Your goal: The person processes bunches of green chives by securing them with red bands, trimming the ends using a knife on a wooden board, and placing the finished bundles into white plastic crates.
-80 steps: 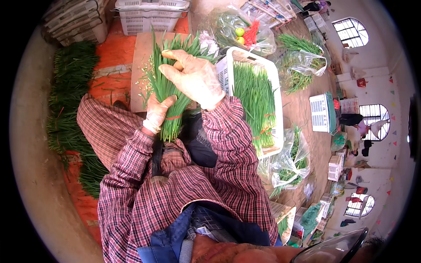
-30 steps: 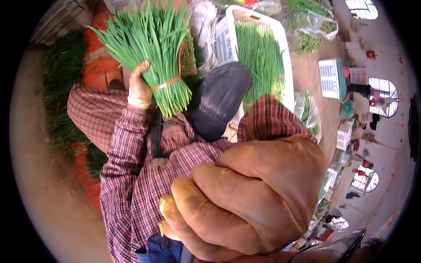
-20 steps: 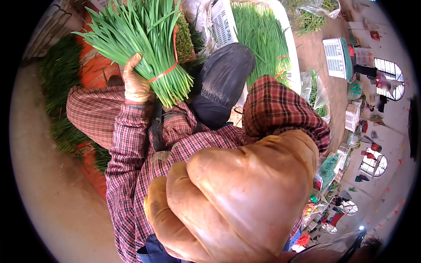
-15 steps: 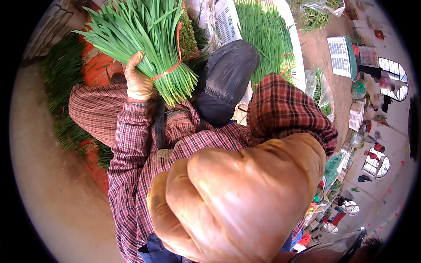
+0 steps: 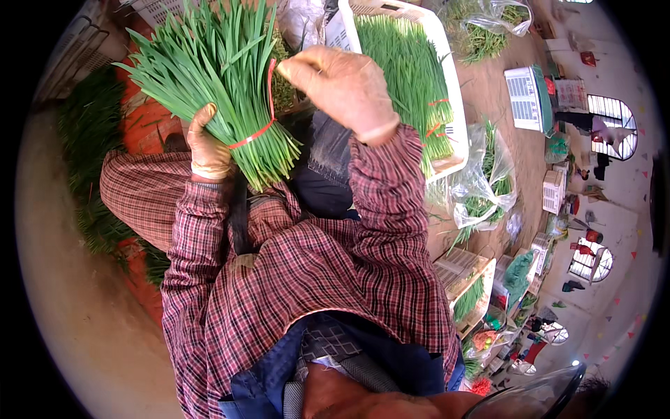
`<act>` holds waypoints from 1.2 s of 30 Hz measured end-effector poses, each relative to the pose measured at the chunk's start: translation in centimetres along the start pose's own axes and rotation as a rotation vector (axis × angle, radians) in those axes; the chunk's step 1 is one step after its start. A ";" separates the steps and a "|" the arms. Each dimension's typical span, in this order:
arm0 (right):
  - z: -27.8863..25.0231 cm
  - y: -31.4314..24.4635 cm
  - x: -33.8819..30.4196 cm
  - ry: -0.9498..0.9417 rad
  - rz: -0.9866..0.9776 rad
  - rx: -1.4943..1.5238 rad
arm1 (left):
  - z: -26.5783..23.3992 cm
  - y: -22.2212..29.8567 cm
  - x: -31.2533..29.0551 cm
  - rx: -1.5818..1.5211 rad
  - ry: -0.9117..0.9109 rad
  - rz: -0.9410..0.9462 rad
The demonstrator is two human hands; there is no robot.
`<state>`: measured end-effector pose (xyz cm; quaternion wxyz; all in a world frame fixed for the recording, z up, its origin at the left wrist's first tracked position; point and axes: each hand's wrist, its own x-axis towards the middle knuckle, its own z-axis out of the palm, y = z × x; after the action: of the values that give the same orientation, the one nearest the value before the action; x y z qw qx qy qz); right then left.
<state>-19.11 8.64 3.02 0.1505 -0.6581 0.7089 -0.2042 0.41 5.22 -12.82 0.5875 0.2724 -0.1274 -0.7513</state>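
Note:
My left hand point(image 5: 208, 145), in a tan glove, is closed round a thick bunch of garlic chives point(image 5: 209, 73), thumb across the leaves. The cut, pale ends point down toward my lap. A red tie point(image 5: 255, 134) circles the bunch near those ends, and its loose end stands up along the right side. At that loose end, the thumb and forefinger of my gloved right hand point(image 5: 345, 91) are pinched together; the exact contact is hard to see.
A white crate point(image 5: 457, 91) of tied chives stands just right of my knee. Beside it lies a clear plastic bag point(image 5: 481, 188) with greens. More chives point(image 5: 98, 140) lie on an orange sheet at left. Farther right are more crates point(image 5: 527, 98).
My right hand has moved from close in front of the camera out to the loose end of the red tie. The bunch in my left hand has shifted slightly down and left.

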 end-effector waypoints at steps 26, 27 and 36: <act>4.2 -1.7 4.5 0.516 -0.722 -0.104 | -0.3 0.1 -1.0 0.005 -0.032 -0.155; 4.1 -1.5 4.3 0.421 -0.697 -0.199 | -0.4 -0.1 -0.9 0.010 -0.028 -0.144; 3.0 -1.9 3.3 0.115 -0.658 -0.335 | -0.1 0.3 -1.1 -0.004 -0.057 -0.165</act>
<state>-16.24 5.00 1.52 -0.0731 -0.8537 0.4903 -0.1596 0.90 6.22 -12.49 0.5205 0.2592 -0.1196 -0.8048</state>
